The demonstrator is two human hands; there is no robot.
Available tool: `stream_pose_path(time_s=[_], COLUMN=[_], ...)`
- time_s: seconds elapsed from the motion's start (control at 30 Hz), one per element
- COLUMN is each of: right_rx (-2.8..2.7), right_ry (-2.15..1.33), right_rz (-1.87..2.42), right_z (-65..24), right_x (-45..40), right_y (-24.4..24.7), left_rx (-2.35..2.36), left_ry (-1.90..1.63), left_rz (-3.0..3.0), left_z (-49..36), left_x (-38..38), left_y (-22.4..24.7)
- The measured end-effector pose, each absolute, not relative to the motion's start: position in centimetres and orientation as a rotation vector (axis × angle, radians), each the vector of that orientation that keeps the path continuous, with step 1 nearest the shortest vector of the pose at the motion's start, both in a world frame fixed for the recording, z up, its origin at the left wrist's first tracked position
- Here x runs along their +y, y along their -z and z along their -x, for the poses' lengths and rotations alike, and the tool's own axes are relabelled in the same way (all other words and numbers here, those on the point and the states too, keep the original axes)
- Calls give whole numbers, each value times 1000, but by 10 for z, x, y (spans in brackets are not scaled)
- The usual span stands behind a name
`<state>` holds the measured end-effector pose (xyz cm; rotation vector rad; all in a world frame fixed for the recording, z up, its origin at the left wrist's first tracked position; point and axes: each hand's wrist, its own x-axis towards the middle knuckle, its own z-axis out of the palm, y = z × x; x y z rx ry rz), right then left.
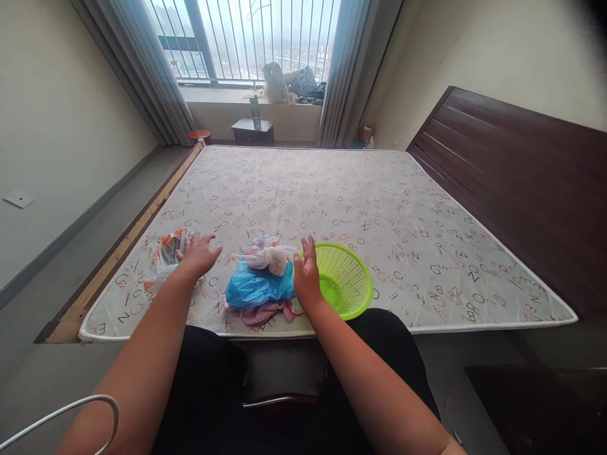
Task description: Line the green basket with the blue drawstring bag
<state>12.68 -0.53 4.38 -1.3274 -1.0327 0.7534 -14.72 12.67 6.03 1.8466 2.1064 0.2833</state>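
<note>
My left hand (198,255) hovers palm down with fingers spread, just right of a white and orange plastic bag (167,251) lying on the mattress (341,208). My right hand (307,274) is open, edge on, between a pile of plastic bags and a green plastic basket (348,278). The pile has a blue bag (258,285) in the middle, a white and pink bag (265,255) on top and a pink one (260,313) underneath. Neither hand holds anything.
The mattress has a letter print and sits on a wooden bed frame (118,253) with a dark headboard (516,170) at the right. A small dark table (253,131) and a red stool (199,134) stand under the window. A white cable (71,411) loops at the lower left.
</note>
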Motion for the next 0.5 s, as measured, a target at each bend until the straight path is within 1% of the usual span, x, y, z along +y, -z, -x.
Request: stream_pose_path(time_s=[0.1, 0.27, 0.43, 0.5], right_rx=[-1029, -1005, -1024, -1043], right_ry=[-756, -780, -770, -765], right_rz=[1318, 1327, 1321, 1319], right_z=[-128, -127, -124, -124], right_x=[-5, -1, 1, 1], right_y=[-43, -44, -40, -38], left_rx=[2314, 2460, 2461, 2391], left_ry=[-305, -324, -231, -294], left_rz=[-1645, -1402, -1256, -1387], left_z=[187, 217, 230, 232], left_x=[134, 133, 127, 121], left_y=[-70, -57, -47, -48])
